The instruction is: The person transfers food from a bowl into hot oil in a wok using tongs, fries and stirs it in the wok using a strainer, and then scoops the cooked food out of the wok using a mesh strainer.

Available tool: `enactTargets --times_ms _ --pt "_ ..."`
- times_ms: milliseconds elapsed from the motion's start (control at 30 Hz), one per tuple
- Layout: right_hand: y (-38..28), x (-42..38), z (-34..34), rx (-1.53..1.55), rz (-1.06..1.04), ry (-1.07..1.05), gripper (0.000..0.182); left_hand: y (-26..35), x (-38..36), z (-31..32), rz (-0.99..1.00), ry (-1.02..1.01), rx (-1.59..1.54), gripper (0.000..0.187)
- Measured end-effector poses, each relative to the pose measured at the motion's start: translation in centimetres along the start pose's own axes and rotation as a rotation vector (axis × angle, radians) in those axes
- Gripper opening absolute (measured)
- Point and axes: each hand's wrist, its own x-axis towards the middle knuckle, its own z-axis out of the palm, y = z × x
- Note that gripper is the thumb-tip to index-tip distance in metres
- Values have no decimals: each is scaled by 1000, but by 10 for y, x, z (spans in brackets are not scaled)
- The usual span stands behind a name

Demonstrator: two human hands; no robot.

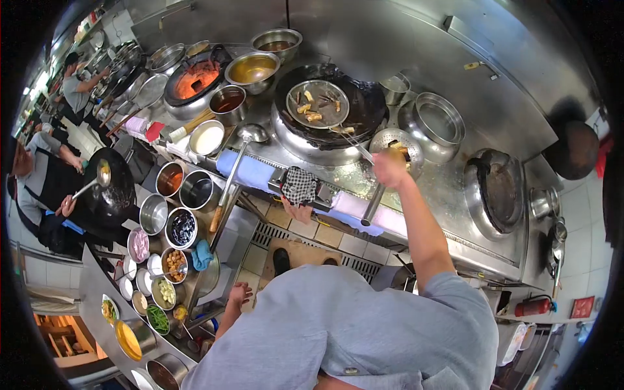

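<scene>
My right hand (390, 168) is closed around the handle of a round strainer (318, 104) that is over a dark wok (370, 107). Browned pieces of food (314, 117) lie scattered in the strainer. Right beside this hand is a perforated skimmer (415, 144) with more pieces in it, and a thick grey handle (374, 205) points from there toward the counter's front edge. My left hand (240, 294) hangs low at my side, fingers loosely apart and nothing in them. Across the counter edge near the wok rests a ladle (252, 134) with a wooden handle.
Steel bowls (253, 68) and a pot of dark sauce (227, 101) stand left of the wok. A second wok (497, 188) sits at right. A checked cloth (299, 185) hangs in front. Ingredient containers (174, 263) crowd the left counter. Another person (49, 175) holds a ladle nearby.
</scene>
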Motion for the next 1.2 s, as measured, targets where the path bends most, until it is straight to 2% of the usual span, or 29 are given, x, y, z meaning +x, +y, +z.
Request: enactTargets --times_ms 33,100,167,200,233,300,333,400,433,500,533,600,667,800,933,1000,1033,1067,1133,1200 --pt "7 -1 -8 26 -48 -1 21 -3 1 0 62 6 152 21" --pt "7 -24 -13 60 -149 134 19 14 -8 12 209 62 168 19" --pt "-2 -71 4 84 -271 270 13 56 -3 31 354 169 -101 17" --pt "0 -86 -14 87 -298 308 11 80 7 31 593 12 -160 15" --pt "-10 -125 -14 -86 -273 300 13 146 -33 54 637 14 -5 15" --pt "-8 -167 -12 -15 -352 473 24 248 -90 94 815 46 104 21" --pt "-7 -182 -18 -20 -375 513 28 303 -130 112 968 35 205 22" --pt "1 -202 -20 -52 -380 745 33 396 -218 145 1387 31 499 22" --pt "-2 -210 -21 -158 -326 706 38 431 -255 158 1593 -45 549 26" --pt "1 -212 -16 -238 -292 800 42 463 -326 184 1804 -141 492 18" --pt "5 -213 -17 -276 -270 850 44 470 -359 193 1861 -203 547 13" --pt "18 -206 -32 -137 -257 831 46 473 -407 209 1896 -315 660 4" --pt "36 -197 -37 -73 -240 846 44 478 -428 222 2046 -443 819 5" --pt "53 -197 -17 -445 -189 1036 41 486 -424 234 2124 -556 963 6" --pt "51 -217 -3 -362 -278 1021 46 485 -419 233 2143 -594 987 8" --pt "49 -219 2 -488 -290 1158 37 485 -417 235 2153 -589 971 8" --pt "56 -217 -20 -544 -316 1120 40 486 -418 235 2149 -576 976 9" --pt "49 -213 -12 -427 -289 1069 44 487 -418 235 2133 -573 976 9" --pt "42 -209 -5 -440 -335 1038 42 487 -416 234 2142 -557 969 10" --pt "30 -213 31 -361 -455 1040 34 487 -417 234 2149 -557 985 10"
